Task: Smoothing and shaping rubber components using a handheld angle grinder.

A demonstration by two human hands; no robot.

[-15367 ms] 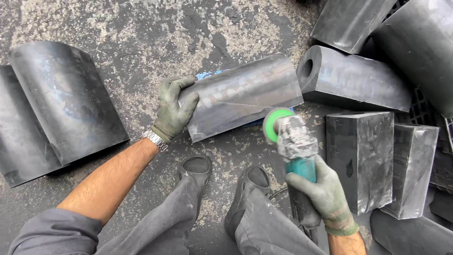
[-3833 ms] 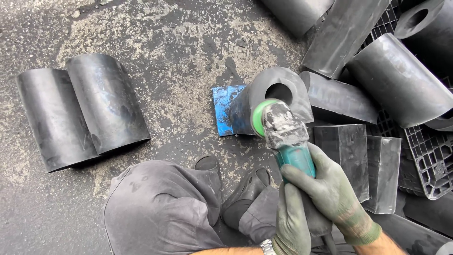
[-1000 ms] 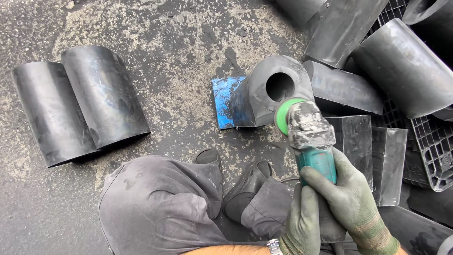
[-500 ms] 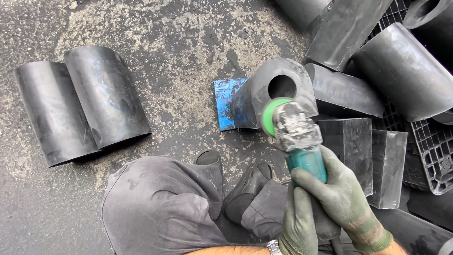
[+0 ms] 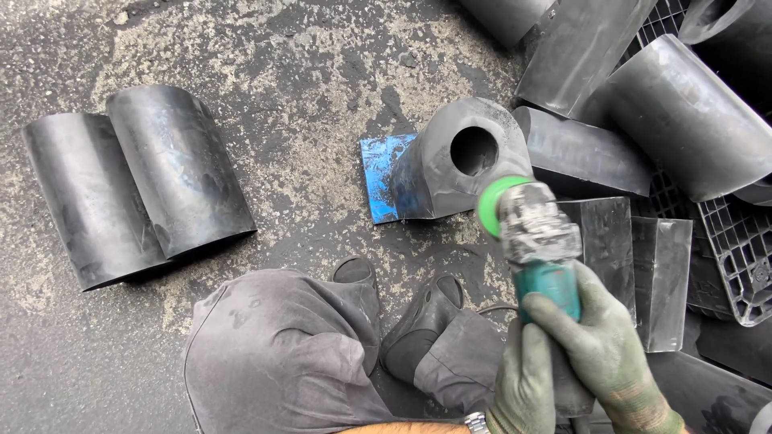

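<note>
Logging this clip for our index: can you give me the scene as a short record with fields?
Setting: stained dark ground
Right hand: gloved, grip on teal angle grinder
Left hand: gloved, on grinder's rear
Nearest piece: dark curved metal block with round hole, on blue sheet
Left side: two curved dark metal shells

Left of the hands gripping the grinder the ground is open; black blocks crowd its right side.
</note>
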